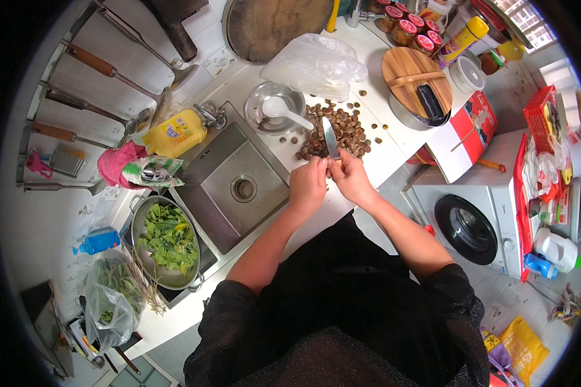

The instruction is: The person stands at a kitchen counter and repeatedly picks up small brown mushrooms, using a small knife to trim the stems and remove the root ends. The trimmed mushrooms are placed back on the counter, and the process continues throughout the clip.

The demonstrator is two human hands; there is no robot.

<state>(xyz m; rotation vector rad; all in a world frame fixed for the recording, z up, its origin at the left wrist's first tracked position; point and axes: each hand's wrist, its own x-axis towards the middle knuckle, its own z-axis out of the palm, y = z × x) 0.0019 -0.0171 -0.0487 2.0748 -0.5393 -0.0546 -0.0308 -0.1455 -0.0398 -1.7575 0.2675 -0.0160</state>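
My right hand (352,180) grips a knife (329,136) by its handle, the steel blade pointing away from me over the counter. My left hand (309,186) is closed, its fingertips meeting the right hand's thumb; the small brown nut pinched there is mostly hidden by the fingers. Just beyond both hands lies a loose pile of small round brown nuts (349,126), which look like chestnuts. Left of the pile sits a metal bowl (252,116) with a white plastic spoon (276,107) in it, the spoon's handle reaching over the rim.
A crumpled clear plastic bag (317,63) lies behind the pile. On the right stands a pot with a wooden lid (402,72). The steel sink (213,193) is at my left, with a pan (145,268) of green leaves beyond it. A washing machine (503,213) stands at right.
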